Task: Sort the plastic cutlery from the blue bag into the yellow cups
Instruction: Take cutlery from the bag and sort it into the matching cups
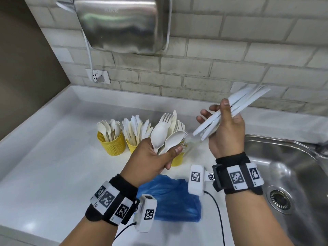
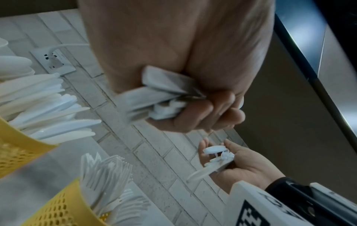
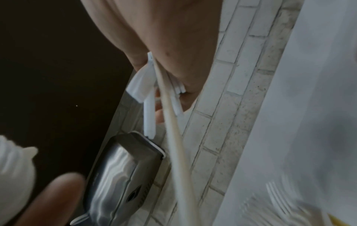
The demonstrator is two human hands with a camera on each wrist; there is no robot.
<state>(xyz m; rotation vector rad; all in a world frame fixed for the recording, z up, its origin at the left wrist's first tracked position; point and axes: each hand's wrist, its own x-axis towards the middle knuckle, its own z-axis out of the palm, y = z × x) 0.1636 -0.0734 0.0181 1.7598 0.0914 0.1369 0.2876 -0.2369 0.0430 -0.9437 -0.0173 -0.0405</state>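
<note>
Above white counter w/ three yellow mesh cups: left hand fingers curl round white plastic spoons; right hand fingers and thumb clasp white plastic cutlery handles.

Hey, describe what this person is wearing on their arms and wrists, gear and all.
Both forearms are bare, no sleeves. The left wrist and right wrist each carry a black band with white blocks printed with black-and-white square markers. A white camera box, also marked, juts from each band toward the palm, with a thin black cable trailing back along the arm.
</note>
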